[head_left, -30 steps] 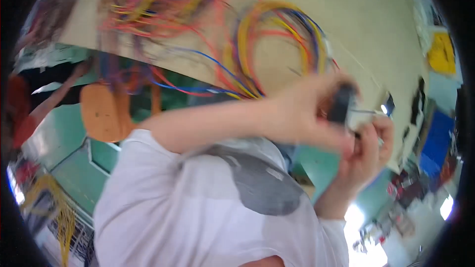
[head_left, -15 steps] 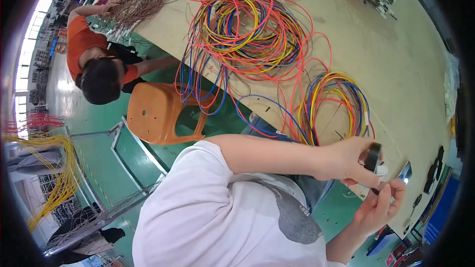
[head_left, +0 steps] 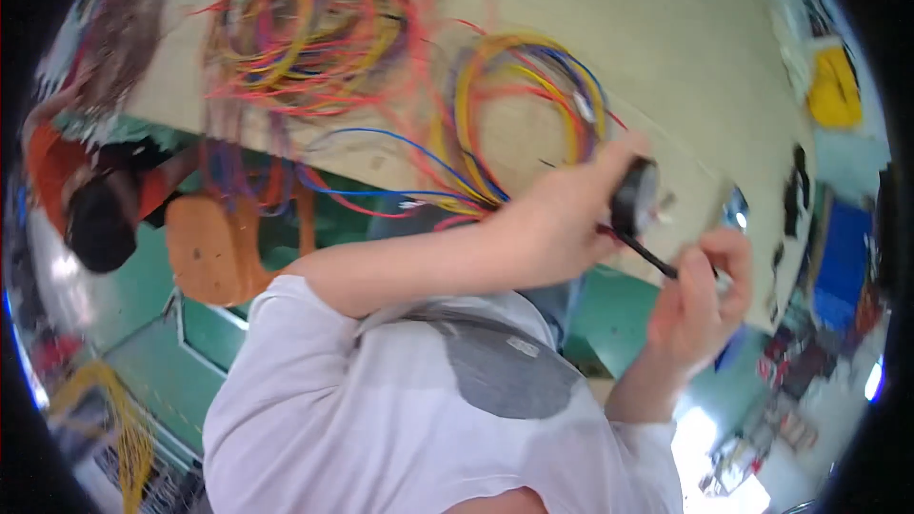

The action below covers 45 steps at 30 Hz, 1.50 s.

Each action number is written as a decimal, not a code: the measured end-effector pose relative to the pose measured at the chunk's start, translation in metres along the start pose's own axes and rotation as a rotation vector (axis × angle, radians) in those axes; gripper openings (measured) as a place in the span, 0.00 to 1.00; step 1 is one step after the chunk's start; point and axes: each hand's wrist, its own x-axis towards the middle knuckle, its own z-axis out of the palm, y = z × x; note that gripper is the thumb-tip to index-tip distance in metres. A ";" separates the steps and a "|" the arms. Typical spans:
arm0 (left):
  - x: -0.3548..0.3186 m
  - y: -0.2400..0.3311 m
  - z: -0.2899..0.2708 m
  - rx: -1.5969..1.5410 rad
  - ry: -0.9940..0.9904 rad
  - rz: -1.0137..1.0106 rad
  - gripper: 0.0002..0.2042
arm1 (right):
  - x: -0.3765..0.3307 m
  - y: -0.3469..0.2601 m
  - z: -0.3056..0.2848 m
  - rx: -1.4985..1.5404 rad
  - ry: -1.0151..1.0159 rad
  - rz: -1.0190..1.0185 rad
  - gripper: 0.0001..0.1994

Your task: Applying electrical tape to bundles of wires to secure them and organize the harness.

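Observation:
My left hand [head_left: 586, 214] is closed round a roll of black tape [head_left: 630, 198] at the table's near edge. From the roll, a narrow black tape strip [head_left: 652, 255] stretches down to my right hand [head_left: 700, 309]. The right fingers pinch the strip's end, and something small and pale shows between them, too blurred to name. Just left of the roll lies a coil of yellow, blue and red wires [head_left: 464, 100] on the table. Some of its wires run toward my left forearm.
A larger, tangled wire bundle [head_left: 309, 33] lies on the wooden table [head_left: 657, 57], wires hanging over its edge. An orange stool [head_left: 205, 247] and a person in an orange shirt [head_left: 57, 167] are at the left. Black items [head_left: 796, 186] lie near the table's right end.
My view has swung, so the table and wires appear further left. My hands have moved apart, and the tape strip between them is now stretched out.

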 end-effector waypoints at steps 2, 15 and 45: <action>0.009 -0.004 -0.001 -0.311 -0.100 -0.006 0.38 | 0.003 0.002 0.005 0.183 0.047 0.104 0.07; 0.000 -0.016 -0.018 -0.179 -0.228 0.359 0.29 | 0.019 -0.010 -0.008 0.388 0.036 0.271 0.10; 0.000 0.002 -0.013 -0.510 0.047 0.367 0.30 | 0.010 0.013 0.012 0.373 -0.047 -0.036 0.02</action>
